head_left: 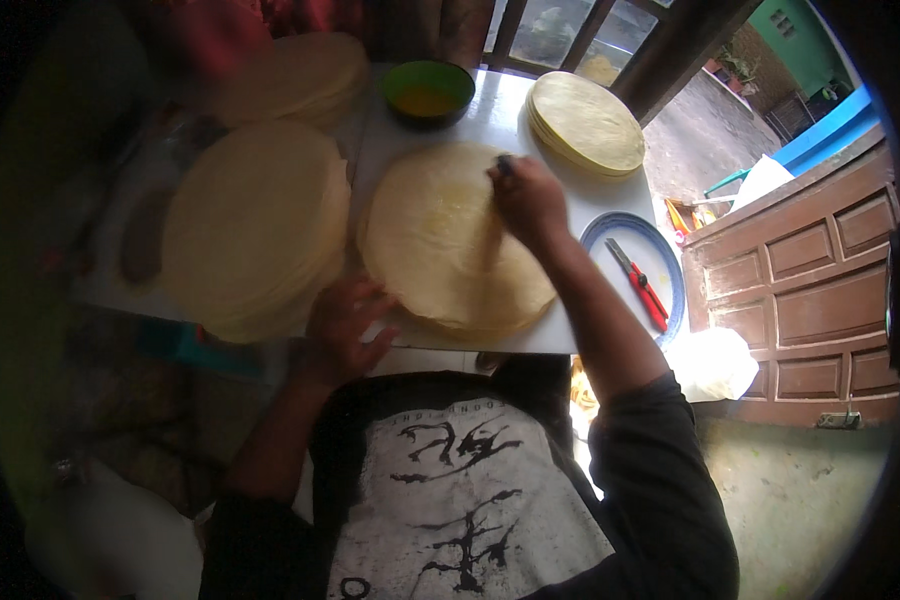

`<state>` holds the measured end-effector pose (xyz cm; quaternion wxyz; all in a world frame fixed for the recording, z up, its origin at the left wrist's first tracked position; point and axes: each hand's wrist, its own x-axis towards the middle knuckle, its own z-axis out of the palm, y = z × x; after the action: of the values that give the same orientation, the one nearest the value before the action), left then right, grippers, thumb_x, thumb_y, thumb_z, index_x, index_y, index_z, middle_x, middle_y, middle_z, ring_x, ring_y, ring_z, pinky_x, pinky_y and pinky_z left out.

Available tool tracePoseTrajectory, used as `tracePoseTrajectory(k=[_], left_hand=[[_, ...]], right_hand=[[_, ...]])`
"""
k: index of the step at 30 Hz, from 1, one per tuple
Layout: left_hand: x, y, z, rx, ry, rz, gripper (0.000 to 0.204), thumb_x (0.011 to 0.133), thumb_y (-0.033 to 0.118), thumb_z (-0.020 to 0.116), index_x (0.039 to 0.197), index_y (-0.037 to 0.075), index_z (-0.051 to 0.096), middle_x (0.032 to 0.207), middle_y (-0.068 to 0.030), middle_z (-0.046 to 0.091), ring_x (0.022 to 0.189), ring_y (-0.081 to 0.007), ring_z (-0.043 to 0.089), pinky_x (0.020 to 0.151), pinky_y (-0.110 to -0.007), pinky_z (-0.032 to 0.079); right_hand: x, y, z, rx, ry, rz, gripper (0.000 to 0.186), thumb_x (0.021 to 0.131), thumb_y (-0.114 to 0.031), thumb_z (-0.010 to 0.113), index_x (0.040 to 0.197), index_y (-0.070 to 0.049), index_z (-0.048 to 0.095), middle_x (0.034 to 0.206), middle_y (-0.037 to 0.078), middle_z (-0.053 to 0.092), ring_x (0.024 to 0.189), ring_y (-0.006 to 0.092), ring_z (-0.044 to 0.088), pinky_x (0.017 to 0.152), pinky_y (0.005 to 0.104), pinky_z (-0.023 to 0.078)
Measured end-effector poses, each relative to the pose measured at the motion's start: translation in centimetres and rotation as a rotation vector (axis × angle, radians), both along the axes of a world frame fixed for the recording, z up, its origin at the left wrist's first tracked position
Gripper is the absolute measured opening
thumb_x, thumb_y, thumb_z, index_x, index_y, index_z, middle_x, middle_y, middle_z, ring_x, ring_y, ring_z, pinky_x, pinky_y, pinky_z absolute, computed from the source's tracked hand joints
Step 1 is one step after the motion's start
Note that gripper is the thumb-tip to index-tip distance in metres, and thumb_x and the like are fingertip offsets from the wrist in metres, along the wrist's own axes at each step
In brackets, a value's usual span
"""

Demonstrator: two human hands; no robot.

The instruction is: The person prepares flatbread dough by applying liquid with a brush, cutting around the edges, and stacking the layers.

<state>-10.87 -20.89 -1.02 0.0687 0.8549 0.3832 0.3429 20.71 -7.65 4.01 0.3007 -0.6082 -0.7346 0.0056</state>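
A stack of round, thin, pale dough sheets (pixel 410 235) lies in front of me, with a wet yellowish sheen on its top sheet. Above its right side my right hand (pixel 530 203) is closed round what looks like a brush (pixel 505 164); only its dark end shows plainly, and the rest is hidden or blurred. My left hand (pixel 350 325) is open with fingers apart, at the near left edge of this stack. Beyond the stack stands a green bowl (pixel 428 72) holding yellow liquid.
A taller stack of dough sheets (pixel 255 225) is on the left, another stack (pixel 295 75) behind it. More sheets (pixel 587 120) lie at the far right. A blue-rimmed plate (pixel 675 300) holds a red-handled cutter (pixel 642 285). A red-sleeved person is blurred at the far left. A brown door (pixel 800 270) stands right.
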Motion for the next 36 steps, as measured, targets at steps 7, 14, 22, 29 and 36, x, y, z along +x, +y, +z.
tracePoseTrajectory(k=[7,14,22,29,36], left_hand=[[-8.1,2.5,6.7,0.330,0.338,0.047,0.041,0.077,0.023,0.085,0.112,0.007,0.074,0.118,-0.0122,0.070,0.114,-0.0351,0.065,0.101,-0.052,0.050],[-13.1,1.2,5.0,0.326,0.346,0.083,0.037,0.079,0.025,0.085,0.109,0.007,0.075,0.111,-0.0114,0.072,0.109,-0.0359,0.067,0.098,-0.050,0.052],[-4.0,-2.0,4.6,-0.013,0.111,-0.029,0.036,0.080,0.029,0.084,0.110,0.013,0.072,0.115,-0.0100,0.070,0.115,-0.0351,0.064,0.100,-0.053,0.048],[-9.9,0.0,8.6,0.031,0.227,0.252,0.040,0.081,0.024,0.083,0.116,0.007,0.071,0.118,-0.0113,0.068,0.119,-0.0356,0.060,0.103,-0.050,0.046],[-14.0,1.8,8.5,-0.066,0.124,0.172,0.035,0.081,0.024,0.084,0.110,0.006,0.075,0.113,-0.0110,0.070,0.108,-0.0331,0.064,0.098,-0.047,0.047]], right_hand=[[-5.6,-0.5,-3.0,-0.104,-0.001,0.294,0.014,0.089,-0.019,0.068,0.101,-0.011,0.072,0.099,0.014,0.069,0.091,0.0369,0.069,0.079,0.0465,0.055],[-3.3,-9.7,0.3,-0.358,0.497,0.604,0.024,0.082,-0.010,0.072,0.106,-0.008,0.070,0.107,0.016,0.071,0.097,0.0360,0.070,0.081,0.0442,0.056],[-1.0,-13.2,0.6,-0.126,0.053,0.641,0.025,0.087,-0.009,0.068,0.112,-0.008,0.071,0.097,0.014,0.070,0.091,0.0341,0.069,0.079,0.0421,0.055],[0.6,-7.1,1.1,0.070,0.211,0.160,0.013,0.090,-0.009,0.074,0.103,-0.006,0.074,0.096,0.015,0.070,0.089,0.0342,0.070,0.077,0.0424,0.055],[-5.2,-4.4,-0.6,-0.002,-0.008,0.376,0.009,0.087,-0.004,0.074,0.095,-0.007,0.071,0.092,0.016,0.069,0.087,0.0351,0.070,0.078,0.0425,0.056]])
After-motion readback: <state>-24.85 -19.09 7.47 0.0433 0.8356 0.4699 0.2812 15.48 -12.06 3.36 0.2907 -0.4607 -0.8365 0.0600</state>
